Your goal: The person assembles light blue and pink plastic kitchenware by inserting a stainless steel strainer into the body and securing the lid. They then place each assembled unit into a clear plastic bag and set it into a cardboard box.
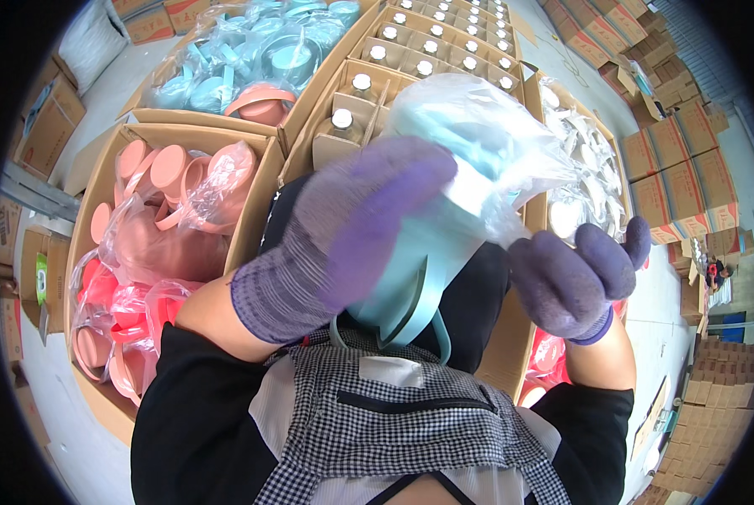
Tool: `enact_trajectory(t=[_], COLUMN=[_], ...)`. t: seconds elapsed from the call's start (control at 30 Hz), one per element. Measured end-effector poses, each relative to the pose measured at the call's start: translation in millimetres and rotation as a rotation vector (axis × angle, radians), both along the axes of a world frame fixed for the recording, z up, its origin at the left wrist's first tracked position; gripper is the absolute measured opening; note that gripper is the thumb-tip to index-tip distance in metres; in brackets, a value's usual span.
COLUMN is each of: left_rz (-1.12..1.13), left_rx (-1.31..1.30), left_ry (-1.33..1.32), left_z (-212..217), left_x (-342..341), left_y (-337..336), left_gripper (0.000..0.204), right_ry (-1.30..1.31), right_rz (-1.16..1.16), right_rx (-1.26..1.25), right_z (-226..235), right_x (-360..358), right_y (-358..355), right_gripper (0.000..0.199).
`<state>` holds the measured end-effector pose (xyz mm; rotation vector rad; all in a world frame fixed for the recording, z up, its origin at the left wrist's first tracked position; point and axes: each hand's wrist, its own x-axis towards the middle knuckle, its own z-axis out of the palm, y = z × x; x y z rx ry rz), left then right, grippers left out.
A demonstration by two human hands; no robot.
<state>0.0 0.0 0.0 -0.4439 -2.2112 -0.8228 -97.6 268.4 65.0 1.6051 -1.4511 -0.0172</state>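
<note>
The pale blue vessel [441, 240] over the lap [488, 296] looks light, stiff and slick, its near handle [429, 293] probably the surest hold. The right hand [575, 278], grip narrow, pinches the soft clear bag [524, 139]; the left hand's [364, 219] grip, blurred, I cannot tell.

Your left hand [368, 223] and right hand [566, 282] wear matt, knitted cloth gloves [271, 295]. Between them are smooth pale-blue plasticware [436, 257] and glossy, crinkled clear film [495, 109]. Left of your left hand, smooth pink plasticware [168, 168] sits in a matt cardboard box [255, 202].
</note>
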Motion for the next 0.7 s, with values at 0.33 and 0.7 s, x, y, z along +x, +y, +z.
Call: enact_trajectory(t=[0.33, 0.7], left_rz=[-0.103, -0.301], left_rx=[0.340, 0.686], left_ry=[0.080, -0.135], left_z=[-20.7, 21.9], left_x=[-6.6, 1.0], left_y=[-11.2, 10.1], left_gripper=[0.033, 0.009], right_ry=[-0.298, -0.849], right_rz=[-0.226, -0.026], right_rx=[-0.135, 0.252], right_z=[2.9, 16.8], right_x=[-33.0, -24.0], right_y=[5.1, -48.0], right_gripper=[0.023, 0.056])
